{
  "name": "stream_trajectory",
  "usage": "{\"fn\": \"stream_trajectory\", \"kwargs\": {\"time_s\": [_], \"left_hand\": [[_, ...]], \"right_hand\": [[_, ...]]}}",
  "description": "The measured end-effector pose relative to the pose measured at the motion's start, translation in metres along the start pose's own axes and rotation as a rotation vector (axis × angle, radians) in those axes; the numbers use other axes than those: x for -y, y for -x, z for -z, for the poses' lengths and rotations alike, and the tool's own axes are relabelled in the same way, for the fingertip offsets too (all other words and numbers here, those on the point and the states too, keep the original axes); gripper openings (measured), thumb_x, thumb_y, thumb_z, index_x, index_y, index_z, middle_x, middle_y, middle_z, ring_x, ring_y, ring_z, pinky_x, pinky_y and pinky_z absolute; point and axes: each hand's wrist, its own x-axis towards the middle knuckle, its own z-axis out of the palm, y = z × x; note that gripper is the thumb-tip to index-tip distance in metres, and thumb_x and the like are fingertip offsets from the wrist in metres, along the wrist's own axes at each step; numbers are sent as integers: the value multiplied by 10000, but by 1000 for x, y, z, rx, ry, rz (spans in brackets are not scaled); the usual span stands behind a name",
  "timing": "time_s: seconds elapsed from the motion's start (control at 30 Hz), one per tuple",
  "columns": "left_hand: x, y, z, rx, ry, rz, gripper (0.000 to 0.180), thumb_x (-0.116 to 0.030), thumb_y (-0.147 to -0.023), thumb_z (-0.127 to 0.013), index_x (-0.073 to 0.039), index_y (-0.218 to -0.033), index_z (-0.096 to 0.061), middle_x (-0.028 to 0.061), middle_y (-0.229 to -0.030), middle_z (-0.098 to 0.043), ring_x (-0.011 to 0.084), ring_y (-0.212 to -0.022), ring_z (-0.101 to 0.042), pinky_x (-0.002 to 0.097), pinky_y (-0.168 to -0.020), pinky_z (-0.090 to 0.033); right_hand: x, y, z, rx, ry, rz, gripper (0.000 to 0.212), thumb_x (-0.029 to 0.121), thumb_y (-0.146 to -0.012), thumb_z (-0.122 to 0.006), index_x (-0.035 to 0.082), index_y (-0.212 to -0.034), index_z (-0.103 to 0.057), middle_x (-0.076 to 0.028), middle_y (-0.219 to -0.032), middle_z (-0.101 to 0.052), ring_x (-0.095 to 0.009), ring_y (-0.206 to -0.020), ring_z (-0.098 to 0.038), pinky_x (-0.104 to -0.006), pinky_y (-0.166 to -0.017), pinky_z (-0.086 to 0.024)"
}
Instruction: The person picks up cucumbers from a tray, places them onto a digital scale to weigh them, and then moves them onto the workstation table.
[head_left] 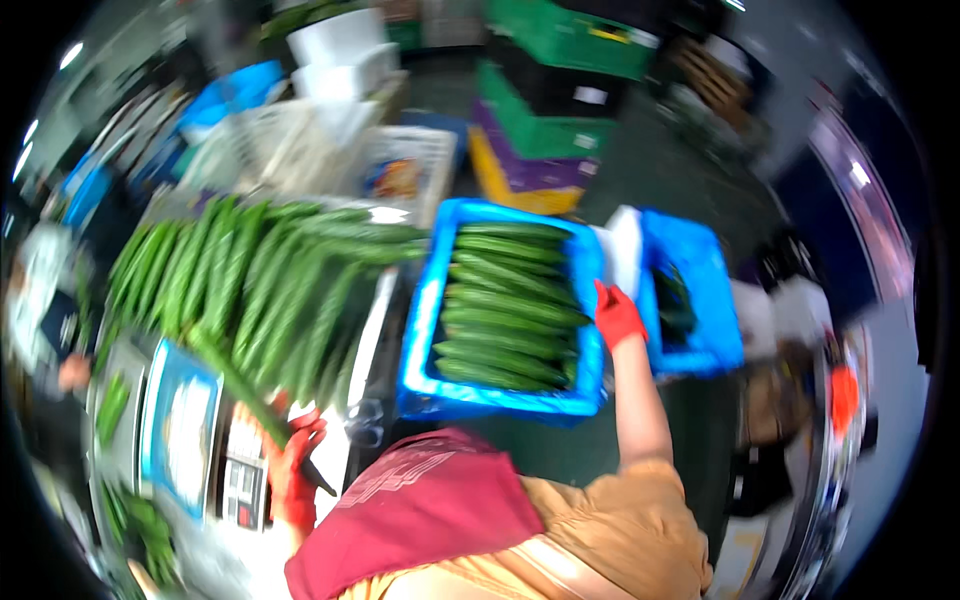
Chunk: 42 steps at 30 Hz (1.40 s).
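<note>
My left hand (293, 462), in a red glove, is closed around a long green cucumber (232, 378) that slants up and left. A dark pointed piece shows beside that hand, too blurred to name. Many more cucumbers (225, 265) lie in rows on the table just beyond it. My right hand (622, 315), also red-gloved, rests at the right rim of a blue-lined crate (418, 340), fingers stretched toward the rim. Inside the crate, cucumbers (505, 305) are stacked side by side. The right fingertips are small and partly blurred.
A scale (243, 490) with a blue-edged tray (180, 430) stands by my left hand. Right of the crate is another blue-lined container (700, 310) with dark green contents. Stacked coloured crates (545, 130) stand ahead. Another person (55, 310) is at the far left.
</note>
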Motion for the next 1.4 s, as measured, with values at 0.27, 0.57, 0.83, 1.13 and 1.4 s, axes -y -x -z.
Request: {"fn": "stream_trajectory", "kwargs": {"time_s": [0.27,0.57,0.83,1.13,1.4], "left_hand": [[6,20,12,-130,185,-60,678,76,-767,-613,10,-1387,-348,200,-1017,-650,336,-964,-650,407,-847,-534],[10,78,47,-452,160,-227,673,35,-780,-592,19,-1397,-325,186,-1002,-631,303,-956,-645,383,-853,-530],[11,110,66,-665,130,-270,717,-72,-766,-600,-35,-1420,-308,151,-1030,-641,294,-972,-641,401,-875,-514],[9,105,83,-667,202,-283,676,14,-774,-591,17,-1392,-318,188,-1031,-636,316,-976,-640,385,-876,-518],[-2,82,90,-584,218,-231,682,21,-757,-573,-25,-1397,-341,183,-1038,-631,304,-967,-646,371,-858,-526]], "right_hand": [[-176,121,-273,978,943,-202,283,228,-969,-515,53,-1174,-600,-87,-955,-688,-126,-704,-647,-241,-580,-495],[-321,119,-423,1679,1190,986,370,125,-830,-629,33,-1187,-597,-160,-1130,-633,-356,-1040,-594,-384,-894,-483],[-384,113,-470,2098,1470,1636,640,45,-779,-549,55,-1396,-378,-160,-1404,-442,-293,-1346,-361,-496,-1098,-264],[-382,111,-473,2137,1498,1729,483,113,-813,-540,27,-1285,-489,-148,-1141,-567,-304,-1135,-526,-488,-1060,-333],[-357,112,-496,2076,1338,1394,535,70,-760,-665,33,-1264,-489,-177,-1198,-577,-351,-1136,-533,-429,-1015,-400]]}}
